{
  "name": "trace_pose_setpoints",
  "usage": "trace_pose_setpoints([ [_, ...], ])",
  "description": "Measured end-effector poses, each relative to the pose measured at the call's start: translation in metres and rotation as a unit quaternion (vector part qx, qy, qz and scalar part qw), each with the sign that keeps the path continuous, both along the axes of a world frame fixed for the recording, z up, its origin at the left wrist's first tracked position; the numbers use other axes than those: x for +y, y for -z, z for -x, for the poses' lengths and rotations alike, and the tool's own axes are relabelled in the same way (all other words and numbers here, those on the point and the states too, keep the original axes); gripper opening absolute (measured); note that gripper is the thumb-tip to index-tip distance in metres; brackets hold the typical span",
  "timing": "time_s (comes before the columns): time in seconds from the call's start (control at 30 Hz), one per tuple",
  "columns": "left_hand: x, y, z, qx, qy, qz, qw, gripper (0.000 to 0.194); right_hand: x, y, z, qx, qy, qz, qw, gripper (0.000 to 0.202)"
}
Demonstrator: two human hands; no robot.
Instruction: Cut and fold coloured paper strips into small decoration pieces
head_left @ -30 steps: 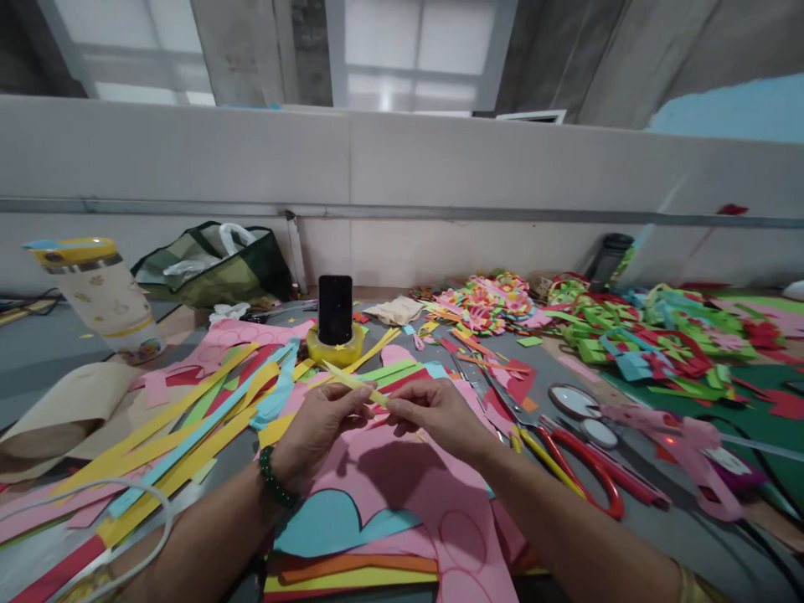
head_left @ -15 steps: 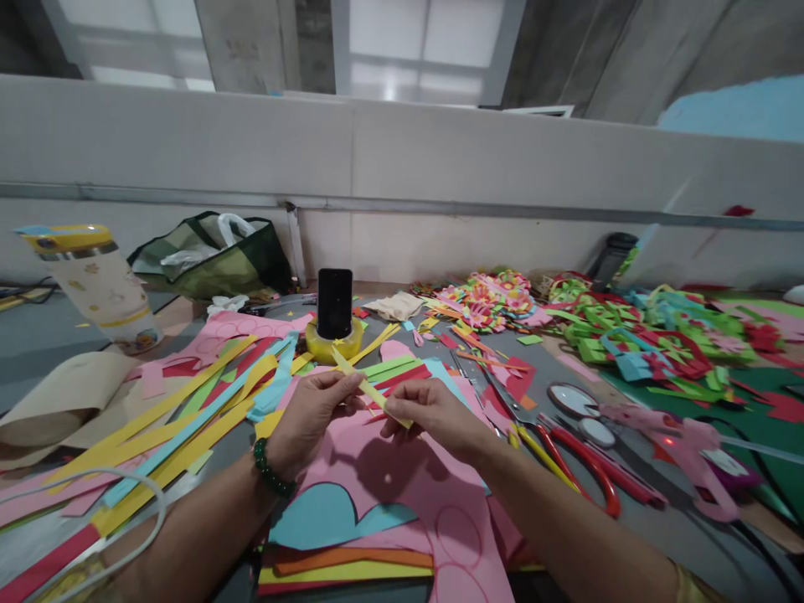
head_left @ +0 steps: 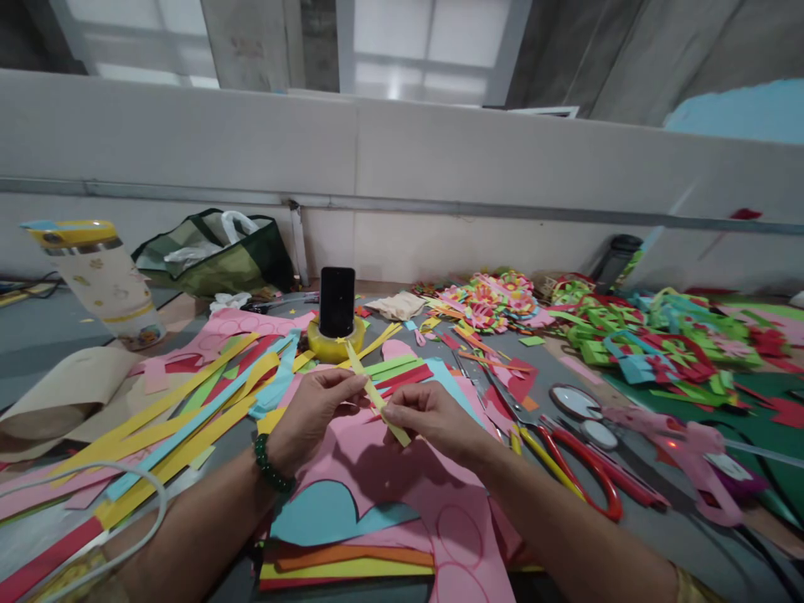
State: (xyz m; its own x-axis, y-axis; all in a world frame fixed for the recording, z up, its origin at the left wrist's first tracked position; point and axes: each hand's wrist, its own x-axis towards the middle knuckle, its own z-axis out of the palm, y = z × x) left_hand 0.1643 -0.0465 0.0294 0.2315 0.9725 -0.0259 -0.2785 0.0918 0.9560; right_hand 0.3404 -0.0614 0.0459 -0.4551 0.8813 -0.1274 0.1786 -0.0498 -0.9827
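Observation:
A narrow pale yellow paper strip slants between my two hands, above a stack of coloured paper. My left hand, with a green bead bracelet at the wrist, pinches it near the middle between thumb and fingers. Closer to its lower end, my right hand grips the same strip with thumb and index finger. Beneath the hands lies a pink paper sheet with drawn circles. A blue paper cut-out with a curved edge rests on it. Red and green strips lie just behind the hands.
A phone leans upright on a yellow tape roll. At right lie red-handled scissors and a pink glue gun with a lit red light. Long paper strips spread at left, near a tumbler. Paper flowers are heaped behind.
The yellow strip is turned a little steeper, and its lower end now shows more below my right fingers. Both hands keep their pinch. The whole view has shifted slightly.

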Motion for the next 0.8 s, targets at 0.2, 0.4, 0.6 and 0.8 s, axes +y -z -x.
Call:
trace_pose_setpoints([
  [0.2, -0.0017, -0.0002, 0.0008, -0.006, 0.001, 0.017, 1.0, 0.023, -0.0014, 0.0012, 0.0025, -0.007, -0.014, -0.021, 1.0, 0.03],
  [0.4, -0.0001, -0.0018, 0.0022, 0.011, 0.032, 0.017, 0.999, 0.024, -0.0001, 0.0035, 0.002, -0.007, -0.012, -0.015, 1.0, 0.029],
  [0.6, 0.0012, 0.0017, 0.0009, 0.021, -0.006, -0.016, 1.0, 0.02, 0.0014, 0.0053, 0.0033, -0.001, -0.014, -0.009, 1.0, 0.03],
  [0.8, -0.002, -0.0013, -0.0006, 0.002, 0.019, 0.002, 1.0, 0.019, 0.0029, 0.0043, 0.0028, -0.003, 0.006, -0.004, 1.0, 0.033],
])
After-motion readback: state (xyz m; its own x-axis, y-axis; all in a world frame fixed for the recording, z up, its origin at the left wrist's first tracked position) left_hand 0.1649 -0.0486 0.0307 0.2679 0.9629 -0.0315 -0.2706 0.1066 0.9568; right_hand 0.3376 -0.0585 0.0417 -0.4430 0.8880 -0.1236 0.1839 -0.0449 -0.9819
